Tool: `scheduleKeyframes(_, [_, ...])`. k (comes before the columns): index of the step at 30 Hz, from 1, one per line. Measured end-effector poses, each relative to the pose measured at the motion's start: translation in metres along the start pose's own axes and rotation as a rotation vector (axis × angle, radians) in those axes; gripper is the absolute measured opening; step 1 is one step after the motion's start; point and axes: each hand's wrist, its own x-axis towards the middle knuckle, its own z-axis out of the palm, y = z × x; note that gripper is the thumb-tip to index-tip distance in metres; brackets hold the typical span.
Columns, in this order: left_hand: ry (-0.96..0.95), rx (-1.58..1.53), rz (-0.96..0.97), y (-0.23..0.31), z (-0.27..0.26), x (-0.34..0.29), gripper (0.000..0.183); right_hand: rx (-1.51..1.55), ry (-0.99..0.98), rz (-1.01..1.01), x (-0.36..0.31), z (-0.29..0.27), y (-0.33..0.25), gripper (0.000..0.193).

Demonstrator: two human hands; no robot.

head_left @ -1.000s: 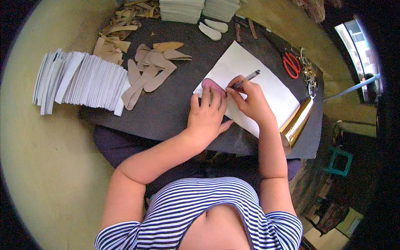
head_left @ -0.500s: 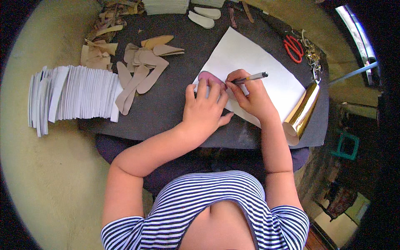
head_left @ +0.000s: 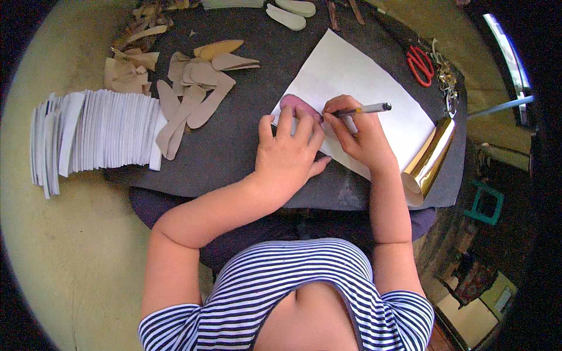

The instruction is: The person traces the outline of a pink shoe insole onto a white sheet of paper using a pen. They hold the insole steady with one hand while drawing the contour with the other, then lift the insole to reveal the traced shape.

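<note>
A white sheet (head_left: 374,82) lies slanted on the dark tabletop, and its right end curls into a shiny gold roll (head_left: 430,161). On the sheet's left part is a pink sole-shaped template (head_left: 293,103), partly hidden under my fingers. My left hand (head_left: 287,146) presses it down with spread fingertips, the thumb stretched out to the side. My right hand (head_left: 363,134) is closed round a pen (head_left: 366,109), held low and slanted, its tip against the template's right edge. Any drawn line there is too small to make out.
A row of stacked white pieces (head_left: 111,131) stands at the left, beside a heap of beige sole-shaped pieces (head_left: 199,88). Brown scraps (head_left: 129,70) lie behind. White soles (head_left: 287,17) sit at the back, red-handled scissors (head_left: 420,65) and metal bits (head_left: 448,82) at the right.
My right hand has shifted slightly right, and the pen is tilted lower, pointing more to the right. My left hand stays on the template. The whole view has shifted a little.
</note>
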Motion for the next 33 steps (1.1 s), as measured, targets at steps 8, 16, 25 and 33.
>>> scheduleKeyframes(8, [0.013,-0.012,-0.004,0.0,0.001,0.0,0.058,0.04,-0.051,0.024,-0.004,0.0,-0.003,0.011])
scheduleKeyframes(16, [-0.009,-0.006,-0.012,-0.001,-0.002,0.001,0.058,0.103,0.014,0.027,-0.006,0.0,0.004,0.009])
scheduleKeyframes(25, [-0.048,-0.045,-0.004,-0.01,-0.01,0.001,0.057,0.214,0.009,0.024,-0.011,0.004,0.008,0.011])
scheduleKeyframes(33, [-0.038,-0.04,-0.003,-0.01,-0.011,0.001,0.056,0.15,-0.01,-0.005,-0.01,0.004,0.005,0.012])
